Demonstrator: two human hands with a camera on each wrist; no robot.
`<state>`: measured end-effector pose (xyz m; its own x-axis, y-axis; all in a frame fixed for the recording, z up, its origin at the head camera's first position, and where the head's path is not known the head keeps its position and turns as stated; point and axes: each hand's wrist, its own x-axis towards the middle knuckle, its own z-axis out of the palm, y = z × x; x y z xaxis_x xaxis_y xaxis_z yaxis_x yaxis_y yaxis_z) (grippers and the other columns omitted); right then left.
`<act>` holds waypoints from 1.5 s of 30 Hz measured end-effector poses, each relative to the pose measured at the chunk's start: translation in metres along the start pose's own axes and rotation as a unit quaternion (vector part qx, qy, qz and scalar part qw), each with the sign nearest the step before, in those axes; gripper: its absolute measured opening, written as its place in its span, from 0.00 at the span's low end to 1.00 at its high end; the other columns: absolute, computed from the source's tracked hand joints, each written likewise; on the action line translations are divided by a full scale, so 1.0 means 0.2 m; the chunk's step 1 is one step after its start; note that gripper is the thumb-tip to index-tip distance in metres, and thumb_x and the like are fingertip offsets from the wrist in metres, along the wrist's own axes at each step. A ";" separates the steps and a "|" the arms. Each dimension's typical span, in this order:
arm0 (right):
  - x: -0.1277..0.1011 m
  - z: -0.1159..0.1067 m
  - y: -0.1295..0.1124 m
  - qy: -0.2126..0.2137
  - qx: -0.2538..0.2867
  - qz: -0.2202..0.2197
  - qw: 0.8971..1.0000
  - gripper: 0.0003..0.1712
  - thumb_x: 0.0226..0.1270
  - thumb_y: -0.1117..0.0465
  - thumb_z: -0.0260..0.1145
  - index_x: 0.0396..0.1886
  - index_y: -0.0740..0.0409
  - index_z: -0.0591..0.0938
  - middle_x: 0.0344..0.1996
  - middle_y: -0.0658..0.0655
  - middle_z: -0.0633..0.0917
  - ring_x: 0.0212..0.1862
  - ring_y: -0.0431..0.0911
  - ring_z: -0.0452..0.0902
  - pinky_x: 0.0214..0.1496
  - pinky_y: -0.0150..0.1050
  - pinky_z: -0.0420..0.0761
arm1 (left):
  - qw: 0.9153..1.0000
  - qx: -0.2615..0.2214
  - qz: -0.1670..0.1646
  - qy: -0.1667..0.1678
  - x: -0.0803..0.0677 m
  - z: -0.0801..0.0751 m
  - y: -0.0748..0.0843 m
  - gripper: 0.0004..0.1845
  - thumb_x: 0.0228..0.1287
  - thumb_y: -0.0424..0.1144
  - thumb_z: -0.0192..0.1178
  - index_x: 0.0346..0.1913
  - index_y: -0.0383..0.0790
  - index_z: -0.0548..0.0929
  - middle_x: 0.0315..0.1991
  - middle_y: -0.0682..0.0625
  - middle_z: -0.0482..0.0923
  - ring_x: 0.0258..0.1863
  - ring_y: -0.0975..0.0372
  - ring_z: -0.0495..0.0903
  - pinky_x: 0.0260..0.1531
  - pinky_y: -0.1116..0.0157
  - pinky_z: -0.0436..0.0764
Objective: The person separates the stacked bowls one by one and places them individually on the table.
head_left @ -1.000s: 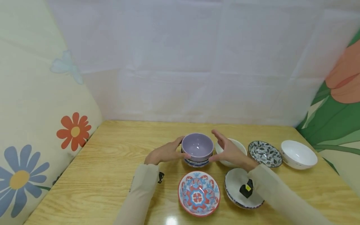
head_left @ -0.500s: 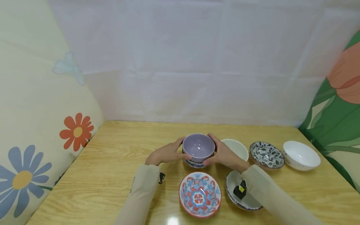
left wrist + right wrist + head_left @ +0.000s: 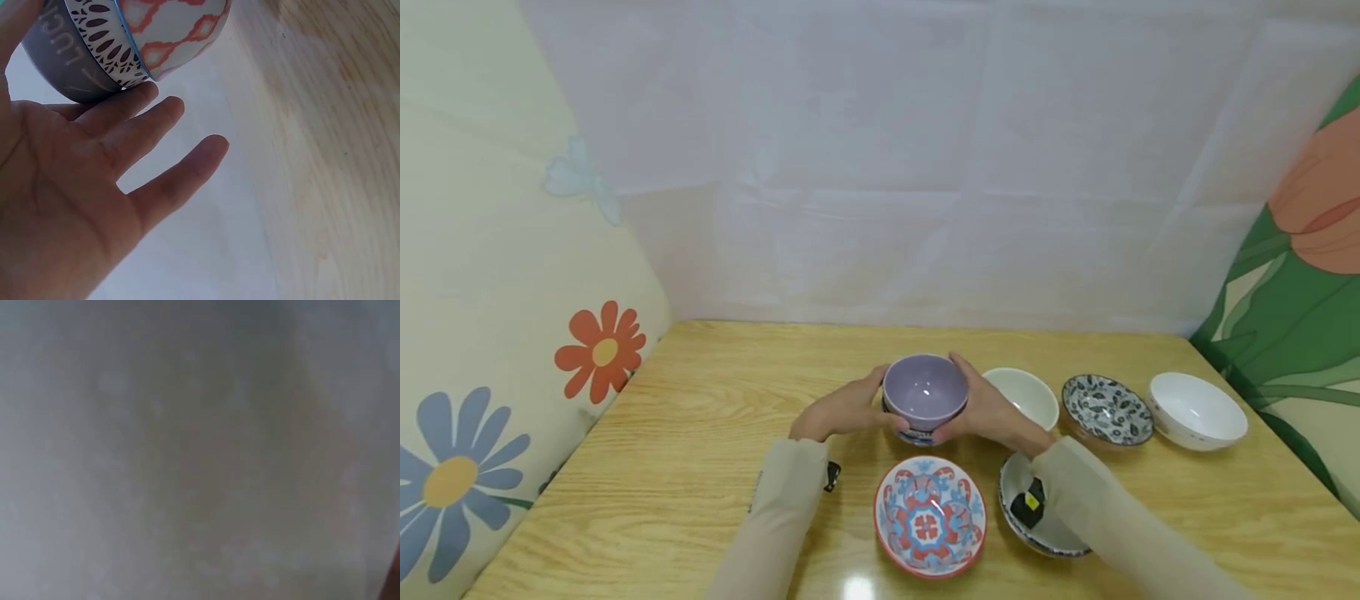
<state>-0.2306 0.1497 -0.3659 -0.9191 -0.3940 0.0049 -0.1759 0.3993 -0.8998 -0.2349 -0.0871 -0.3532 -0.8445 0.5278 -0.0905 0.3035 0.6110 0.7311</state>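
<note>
Head view: a lilac bowl (image 3: 925,390) sits nested on top of a patterned bowl (image 3: 917,435) near the middle of the wooden bench (image 3: 700,433). The left hand (image 3: 842,410) cups the stack from the left, thumb against the lilac bowl's near side and fingers (image 3: 874,379) curved round its far side. The right hand (image 3: 992,411) cups it from the right in the same way, fingers (image 3: 962,367) wrapped over the rim's far edge and thumb low on the near side. Both hands are partly closed round the stack, touching it. Just in front of the stack lies a red and blue patterned dish (image 3: 929,527); to its right a white dish with a dark rim (image 3: 1037,517) is partly covered by the right sleeve. To the right of the stack stand a cream bowl (image 3: 1024,395), a black and white leaf-patterned dish (image 3: 1107,409) and a white bowl (image 3: 1197,410), in a row, apart from one another.

Left wrist view: the palm faces the camera, with the fingers (image 3: 150,115) nearly straight and a little spread. The upper fingers lie against the grey lettered side of the upper bowl (image 3: 69,69), below which shows the orange-patterned bowl (image 3: 175,31). The lower finger stands free of both, over the bench.

Right wrist view: only a pale blur; the fingers cannot be made out here.
</note>
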 end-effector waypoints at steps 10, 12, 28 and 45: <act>0.00 0.02 0.01 0.033 0.010 -0.041 0.999 0.71 0.35 0.63 0.83 0.76 0.58 0.48 0.69 0.65 0.64 0.66 0.61 0.64 0.70 0.57 0.60 | 1.000 0.001 0.019 0.003 0.00 -0.01 -0.02 0.50 0.55 0.50 0.69 0.74 0.37 0.53 0.70 0.38 0.61 0.68 0.47 0.63 0.66 0.47 0.63; 0.00 0.02 0.01 0.035 0.011 -0.047 0.998 0.70 0.36 0.63 0.83 0.76 0.58 0.48 0.70 0.66 0.63 0.67 0.61 0.63 0.70 0.58 0.59 | 1.000 0.001 0.021 0.006 0.01 -0.02 -0.02 0.50 0.55 0.51 0.69 0.74 0.38 0.52 0.70 0.38 0.61 0.69 0.46 0.63 0.66 0.46 0.63; 0.00 0.02 -0.02 0.099 -0.060 -0.093 0.989 0.68 0.33 0.60 0.85 0.75 0.55 0.55 0.69 0.63 0.64 0.65 0.61 0.66 0.65 0.57 0.68 | 0.999 -0.004 0.030 0.031 0.02 -0.02 0.01 0.47 0.57 0.48 0.67 0.74 0.39 0.53 0.70 0.41 0.62 0.70 0.50 0.61 0.68 0.49 0.62; -0.04 0.01 -0.02 0.154 -0.044 -0.113 0.981 0.64 0.34 0.62 0.84 0.73 0.58 0.59 0.70 0.64 0.63 0.67 0.60 0.64 0.67 0.56 0.66 | 0.999 -0.014 0.030 0.017 0.02 -0.01 0.01 0.52 0.51 0.44 0.73 0.73 0.33 0.53 0.69 0.37 0.63 0.67 0.47 0.65 0.67 0.50 0.63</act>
<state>-0.2210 0.1501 -0.3631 -0.9136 -0.2168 0.3439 -0.4047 0.4063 -0.8192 -0.2389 -0.0848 -0.3508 -0.8394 0.5430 -0.0232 0.3424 0.5615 0.7533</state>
